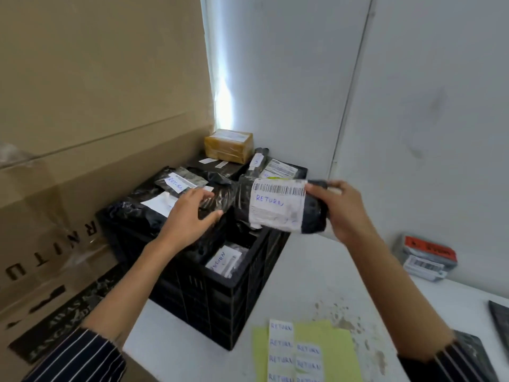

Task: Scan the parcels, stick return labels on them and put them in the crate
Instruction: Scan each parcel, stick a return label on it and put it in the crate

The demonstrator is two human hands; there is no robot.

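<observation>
Gripping one end of a black parcel (278, 208), the right hand (347, 213) curls its fingers and thumb round the wrapped bundle and holds it in the air just above the far right side of the crate (220, 299). The parcel's white shipping sticker faces up, showing a barcode and the handwritten word RETURN. The left hand (190, 213) is spread with straight, relaxed fingers and lies palm down on the heap of black bagged parcels (132, 210) that fills the crate to its rim; it pinches nothing. Several of those bags carry white stickers with RETURN written in blue, and one such sticker shows lower down in a gap near the crate's front. Both forearms come out of dark sleeves with thin white stripes. The black slatted crate stands on the white counter (316, 271), pushed against a big cardboard carton (82, 133) on the left. On the far end of the heap sits a small brown taped box (228, 146). Near the front edge of the counter lies a yellow-green sheet of return labels (294, 354), some already peeled off. Well to the right rests a grey parcel with a red sticker (427, 255).
</observation>
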